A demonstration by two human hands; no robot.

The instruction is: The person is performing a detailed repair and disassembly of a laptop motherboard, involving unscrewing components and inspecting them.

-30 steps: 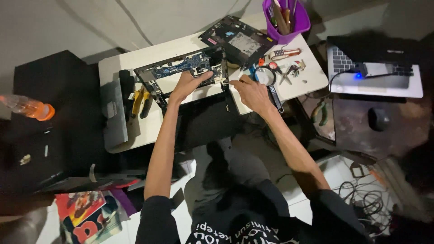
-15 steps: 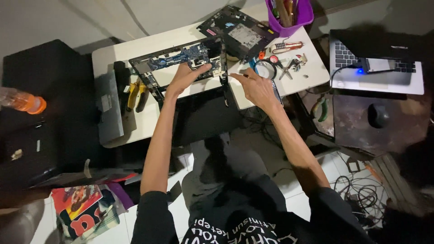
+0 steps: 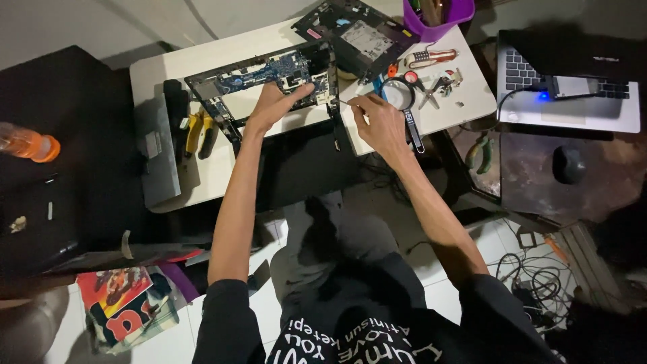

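Note:
An opened laptop chassis [image 3: 222, 84] with a blue circuit board [image 3: 280, 67] lies on the white table [image 3: 202, 54]. My left hand [image 3: 273, 106] rests flat on the chassis just below the board, fingers spread. My right hand [image 3: 377, 121] is closed around a thin screwdriver [image 3: 345, 103] whose tip points left at the chassis's right edge. A magnifying glass [image 3: 402, 98] lies on the table just behind my right hand.
A detached laptop cover [image 3: 357, 34], a purple tool cup [image 3: 438, 13], pliers and small tools [image 3: 435, 71] sit at the table's right. Yellow-handled pliers [image 3: 195, 131] and a grey battery [image 3: 156, 152] lie left. An open laptop [image 3: 566, 87], a mouse [image 3: 567, 163] and an orange bottle [image 3: 30, 143] flank the table.
My right hand has drawn back slightly toward the table's front edge and now holds the screwdriver at the chassis's right side. My left hand stays on the chassis. The view shifted a little.

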